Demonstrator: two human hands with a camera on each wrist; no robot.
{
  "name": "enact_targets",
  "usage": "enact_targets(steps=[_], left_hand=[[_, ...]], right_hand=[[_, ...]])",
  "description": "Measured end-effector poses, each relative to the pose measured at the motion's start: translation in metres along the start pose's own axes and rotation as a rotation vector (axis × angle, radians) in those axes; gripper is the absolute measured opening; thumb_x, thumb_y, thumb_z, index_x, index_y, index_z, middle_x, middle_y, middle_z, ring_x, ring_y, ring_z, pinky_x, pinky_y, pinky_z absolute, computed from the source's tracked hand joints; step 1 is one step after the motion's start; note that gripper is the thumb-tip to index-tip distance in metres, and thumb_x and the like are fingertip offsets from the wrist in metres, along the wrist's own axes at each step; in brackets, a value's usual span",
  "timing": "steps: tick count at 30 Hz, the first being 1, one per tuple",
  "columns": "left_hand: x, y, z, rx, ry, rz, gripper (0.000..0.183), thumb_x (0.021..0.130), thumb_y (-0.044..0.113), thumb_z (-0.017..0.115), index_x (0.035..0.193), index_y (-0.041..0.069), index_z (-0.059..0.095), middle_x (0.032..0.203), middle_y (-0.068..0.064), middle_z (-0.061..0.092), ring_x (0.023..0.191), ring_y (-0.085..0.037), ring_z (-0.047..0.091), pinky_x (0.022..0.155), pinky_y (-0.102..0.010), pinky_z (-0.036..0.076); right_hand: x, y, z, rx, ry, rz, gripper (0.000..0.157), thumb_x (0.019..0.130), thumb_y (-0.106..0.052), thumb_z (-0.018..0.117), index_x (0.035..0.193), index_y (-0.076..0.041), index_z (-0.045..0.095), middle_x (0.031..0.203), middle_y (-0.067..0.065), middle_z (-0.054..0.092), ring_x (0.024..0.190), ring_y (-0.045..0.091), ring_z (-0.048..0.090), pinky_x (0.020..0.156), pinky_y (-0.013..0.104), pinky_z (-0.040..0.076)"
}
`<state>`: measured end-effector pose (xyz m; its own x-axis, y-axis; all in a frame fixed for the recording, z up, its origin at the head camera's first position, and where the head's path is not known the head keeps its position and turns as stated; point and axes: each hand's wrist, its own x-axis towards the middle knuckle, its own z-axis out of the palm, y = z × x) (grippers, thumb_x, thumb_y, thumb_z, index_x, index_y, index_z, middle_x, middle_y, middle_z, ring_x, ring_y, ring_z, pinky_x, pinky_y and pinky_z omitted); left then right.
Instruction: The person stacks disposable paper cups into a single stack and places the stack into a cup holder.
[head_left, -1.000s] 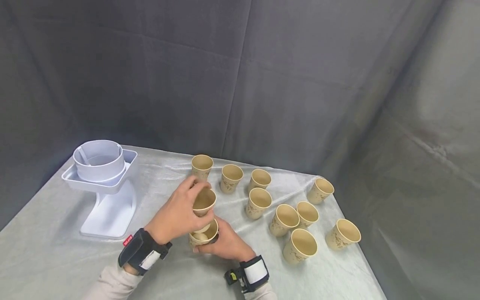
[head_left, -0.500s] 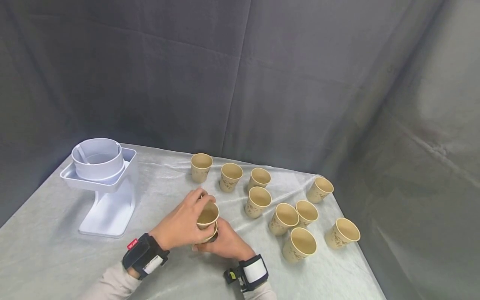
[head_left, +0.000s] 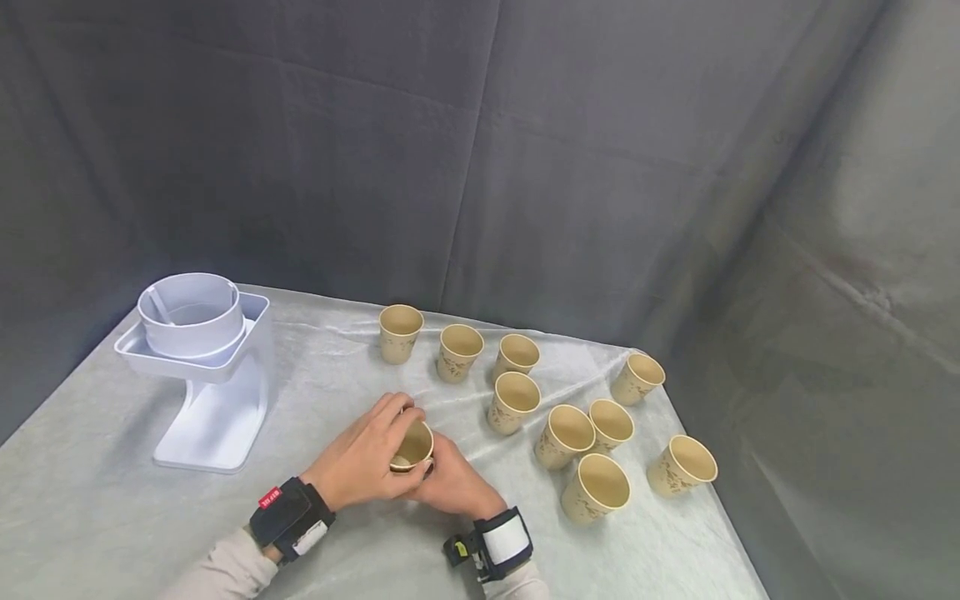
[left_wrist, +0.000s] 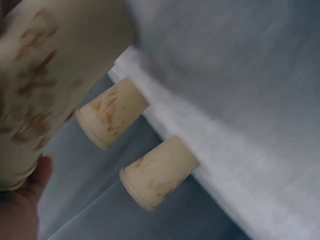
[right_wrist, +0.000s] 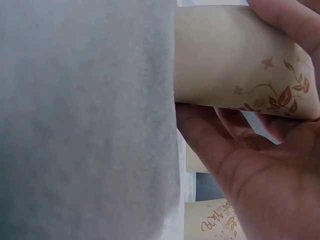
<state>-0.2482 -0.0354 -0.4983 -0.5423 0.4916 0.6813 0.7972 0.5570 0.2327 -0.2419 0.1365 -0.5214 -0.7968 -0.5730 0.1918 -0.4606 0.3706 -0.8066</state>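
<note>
In the head view my left hand (head_left: 367,454) grips a beige paper cup (head_left: 414,442) by its upper part, fingers and thumb on either side of its mouth. My right hand (head_left: 453,482) is curled round the lower part from the right, where a second paper cup is mostly hidden behind the hands. The right wrist view shows a cup wall (right_wrist: 230,55) with a brown leaf-and-flower print, lying against my right hand's thumb and fingers. Close up in the left wrist view, the printed paper cup (left_wrist: 55,65) covers the upper left corner.
Several beige paper cups stand upright across the table's middle and right, such as one at the back (head_left: 400,333) and one at the front right (head_left: 596,490). A white stand with a round bowl (head_left: 193,321) is at the left. Grey curtains (head_left: 480,150) enclose the table (head_left: 90,500).
My left hand has brought its paper cup down into the one in my right hand, so the lower cup's rim no longer shows apart. My right hand stays nearly in place.
</note>
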Motion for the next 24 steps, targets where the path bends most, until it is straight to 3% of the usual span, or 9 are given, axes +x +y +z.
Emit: enact_targets(steps=[6,17,24], left_hand=[[-0.003,-0.002,0.005,0.001,0.043,0.045,0.043,0.071,0.034,0.061,0.104,0.007,0.057,0.108,-0.002,0.047,0.101,-0.012,0.041,0.082,-0.025,0.044],[-0.002,0.001,0.004,-0.018,0.016,0.018,0.043,0.071,0.036,0.060,0.104,0.008,0.057,0.108,-0.002,0.047,0.103,-0.011,0.041,0.084,-0.025,0.044],[0.005,0.005,-0.005,-0.093,-0.014,-0.045,0.043,0.076,0.037,0.060,0.111,0.012,0.055,0.111,0.003,0.046,0.104,-0.009,0.039,0.085,-0.027,0.044]], right_hand=[[0.001,-0.001,0.002,0.003,0.006,-0.019,0.061,0.071,-0.013,0.074,0.126,-0.014,0.046,0.118,0.003,0.055,0.105,0.014,0.054,0.088,0.033,0.048],[0.000,0.000,0.001,-0.013,0.012,-0.012,0.061,0.071,-0.015,0.073,0.125,-0.021,0.045,0.118,-0.001,0.055,0.105,0.012,0.053,0.089,0.029,0.046],[-0.003,-0.030,-0.006,-0.032,-0.001,-0.033,0.057,0.071,-0.015,0.074,0.122,-0.015,0.048,0.113,0.000,0.057,0.101,0.016,0.056,0.087,0.029,0.047]])
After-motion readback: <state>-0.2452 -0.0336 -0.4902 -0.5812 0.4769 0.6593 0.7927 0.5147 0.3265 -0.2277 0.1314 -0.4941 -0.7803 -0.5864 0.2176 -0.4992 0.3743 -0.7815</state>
